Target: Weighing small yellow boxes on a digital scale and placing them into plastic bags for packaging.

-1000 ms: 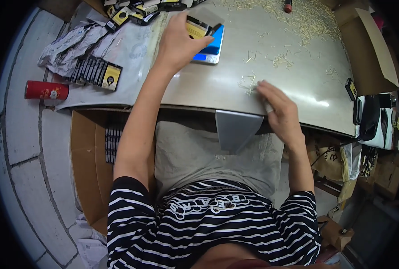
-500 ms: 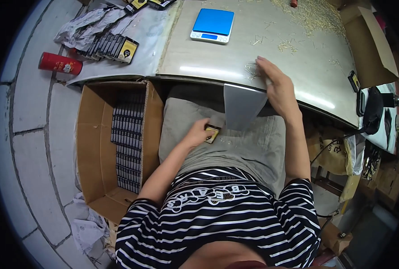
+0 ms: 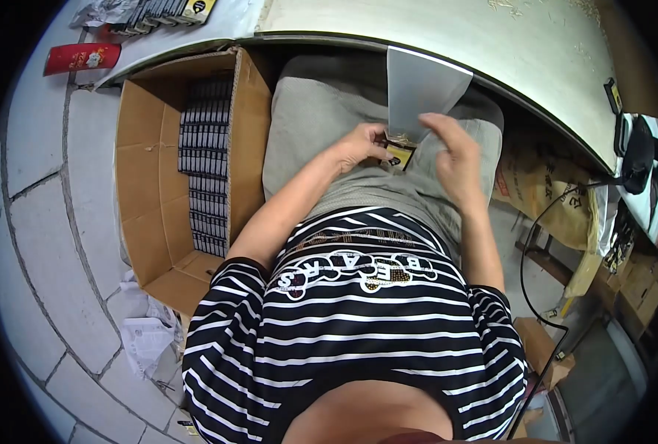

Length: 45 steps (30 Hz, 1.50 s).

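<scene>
My left hand (image 3: 357, 149) is closed on a small yellow and black box (image 3: 398, 156) above my lap. The box sits right under the lower end of a grey sheet chute (image 3: 421, 85), which hangs from the table edge. A little heap of thin brass-coloured pieces (image 3: 403, 139) shows where the chute meets the box; their exact kind is too small to tell. On the chute's right side is my right hand (image 3: 458, 159), holding nothing, its fingers apart and the fingertips close to the chute's lower edge.
Left of my legs stands an open cardboard carton (image 3: 148, 177) with rows of dark small boxes (image 3: 207, 148). A red can (image 3: 82, 58) lies near the table's left corner. More brass-coloured pieces are scattered on the table (image 3: 418, 22). A black cable (image 3: 525, 266) hangs at the right.
The view has tipped down toward my lap. My left hand has brought the box right, under the chute. My right hand has come down from the tabletop to the chute's lower end.
</scene>
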### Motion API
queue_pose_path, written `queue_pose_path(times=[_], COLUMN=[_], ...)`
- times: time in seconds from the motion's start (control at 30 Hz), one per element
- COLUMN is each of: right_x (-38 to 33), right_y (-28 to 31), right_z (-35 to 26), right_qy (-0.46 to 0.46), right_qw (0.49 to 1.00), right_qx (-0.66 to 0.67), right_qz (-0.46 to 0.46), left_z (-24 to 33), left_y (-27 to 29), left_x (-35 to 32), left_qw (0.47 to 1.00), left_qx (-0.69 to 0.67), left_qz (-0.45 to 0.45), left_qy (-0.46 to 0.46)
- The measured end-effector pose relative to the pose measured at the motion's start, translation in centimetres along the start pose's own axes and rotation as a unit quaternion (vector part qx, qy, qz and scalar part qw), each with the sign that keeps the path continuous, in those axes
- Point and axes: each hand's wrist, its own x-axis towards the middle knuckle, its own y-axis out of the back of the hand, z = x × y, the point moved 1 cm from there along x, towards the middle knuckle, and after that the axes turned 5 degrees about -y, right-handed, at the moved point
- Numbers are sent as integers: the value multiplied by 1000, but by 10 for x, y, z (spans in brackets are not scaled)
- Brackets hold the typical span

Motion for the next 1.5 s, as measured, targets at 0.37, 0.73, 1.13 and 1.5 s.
queue_pose_path(times=[0.37, 0.73, 1.13, 1.5], right_x=[-2, 41, 184, 290], right_y=[11, 31, 58, 43], right_z=[-6, -40, -49, 9], right_qy=[-128, -75, -72, -34], right_qw=[990, 981, 992, 992], right_qx=[-43, 90, 76, -66], right_qz=[-43, -152, 75, 103], left_z=[-1, 91, 136, 155], left_y=[-17, -53, -18, -14], left_x=[-20, -50, -47, -21], left_qw=[997, 942, 916, 896], left_qx=[71, 232, 63, 67], left_qz=[2, 96, 182, 190], left_qy=[12, -223, -353, -395])
